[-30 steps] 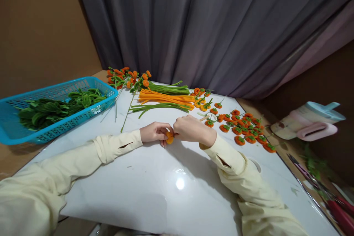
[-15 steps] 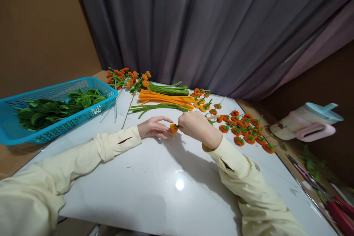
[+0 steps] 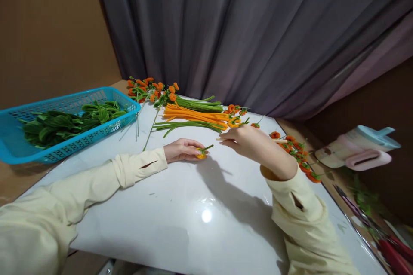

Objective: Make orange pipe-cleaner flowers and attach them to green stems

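My left hand (image 3: 184, 150) is closed in a pinch on a small yellow flower (image 3: 200, 154) of fuzzy pipe cleaner, whose short green stem points up and to the right. To the right, my right hand (image 3: 248, 139) grips a thin wooden stick (image 3: 282, 141). One tip of the stick shows past the fingers toward the flower, but the two are apart. Beyond the hands lie a bundle of orange pipe cleaners (image 3: 193, 114) and green pipe cleaners (image 3: 192, 126). Finished orange flowers (image 3: 303, 157) lie to the right, partly hidden by my right hand and forearm.
On the left stands a blue plastic basket (image 3: 69, 153) holding green fuzzy leaves (image 3: 54, 126). More orange flowers (image 3: 161, 88) are at the back left. A lidded cup (image 3: 351, 146) with a pink handle stands at the right, and pliers (image 3: 355, 210) lie near the table's right edge.
My right hand has moved right, away from the flower, and the wooden stick now shows in it. My left hand, open before, has closed on the flower, whose green stem is now exposed.
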The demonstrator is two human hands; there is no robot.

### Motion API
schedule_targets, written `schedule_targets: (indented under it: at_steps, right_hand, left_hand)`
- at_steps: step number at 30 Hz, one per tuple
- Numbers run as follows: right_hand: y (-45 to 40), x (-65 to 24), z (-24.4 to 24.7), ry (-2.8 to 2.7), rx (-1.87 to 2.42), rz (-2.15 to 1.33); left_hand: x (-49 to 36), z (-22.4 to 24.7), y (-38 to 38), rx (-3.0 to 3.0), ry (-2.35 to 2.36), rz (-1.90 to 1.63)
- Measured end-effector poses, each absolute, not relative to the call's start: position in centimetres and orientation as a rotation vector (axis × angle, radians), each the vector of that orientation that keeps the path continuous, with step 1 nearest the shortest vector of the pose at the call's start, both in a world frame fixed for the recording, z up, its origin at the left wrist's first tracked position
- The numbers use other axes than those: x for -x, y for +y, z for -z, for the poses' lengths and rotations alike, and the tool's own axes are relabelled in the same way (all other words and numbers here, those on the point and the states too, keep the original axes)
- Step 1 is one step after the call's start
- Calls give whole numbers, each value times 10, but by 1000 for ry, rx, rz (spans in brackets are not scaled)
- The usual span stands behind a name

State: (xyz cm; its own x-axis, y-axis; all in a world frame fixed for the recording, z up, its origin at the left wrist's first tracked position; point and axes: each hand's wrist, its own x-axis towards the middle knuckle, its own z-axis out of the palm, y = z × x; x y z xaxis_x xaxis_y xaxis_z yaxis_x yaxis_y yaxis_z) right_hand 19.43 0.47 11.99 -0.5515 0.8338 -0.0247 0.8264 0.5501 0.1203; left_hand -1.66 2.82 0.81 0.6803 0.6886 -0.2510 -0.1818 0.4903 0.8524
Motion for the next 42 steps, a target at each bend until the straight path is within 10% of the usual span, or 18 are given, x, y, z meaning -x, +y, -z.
schedule_targets:
  at_steps: [12,32,42]
  right_hand:
    - [15,-206,-2,2958,-1551,-351]
    - [2,-202,-9,3282,-1237,-259]
    - [-11,-179,-12,3237,-1473,685]
  left_hand:
    - [16,-1,27,-1006,604,-629]
    - [9,4,22,-1524,749,-938]
    - [7,-1,9,-2171,846,-1057]
